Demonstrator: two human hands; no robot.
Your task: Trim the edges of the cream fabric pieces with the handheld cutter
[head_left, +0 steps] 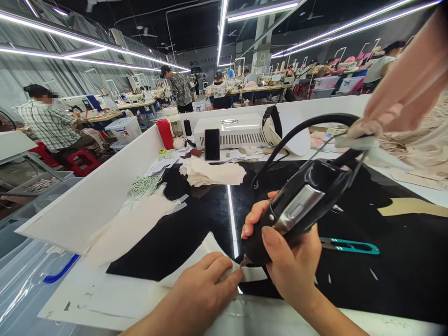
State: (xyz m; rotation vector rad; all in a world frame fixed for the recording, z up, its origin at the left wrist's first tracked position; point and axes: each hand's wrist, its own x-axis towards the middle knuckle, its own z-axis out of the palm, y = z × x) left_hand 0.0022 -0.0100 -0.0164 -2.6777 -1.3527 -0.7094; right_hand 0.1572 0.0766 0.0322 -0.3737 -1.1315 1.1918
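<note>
- Left hand: fingers flat and closed together, pinning a white fabric piece to the black worktop.
- Right hand: wrapped around a black corded hand tool, tip apparently touching the fabric edge.
- Teal thread snips: lying just right of that hand.
- Smartphone: propped upright, well behind.

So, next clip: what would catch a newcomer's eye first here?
Front and centre, the right hand grips a black handheld tool with a thick cable, its tip down on a pale fabric piece that the left hand presses flat on the glossy black tabletop. Teal thread snips lie just right of the hands. At top right, another person's hand holds a pale piece over the table.
</note>
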